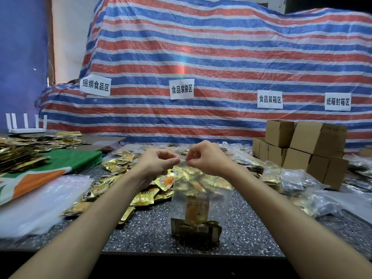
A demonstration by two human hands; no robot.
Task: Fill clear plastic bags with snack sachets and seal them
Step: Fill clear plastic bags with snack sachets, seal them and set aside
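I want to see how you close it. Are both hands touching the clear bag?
Touching. The head view shows the left hand and right hand pinching the top edge of the clear bag.

One head-worn wide-angle view — facing forward and down, close over the table (141,228).

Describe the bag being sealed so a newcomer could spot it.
Below the striped tarp lies a speckled table. Near its front edge, centre, a clear bag is held upright with sachets at its bottom. Unlike the filled bags lying to the right, its top is pinched between the left hand and right hand.
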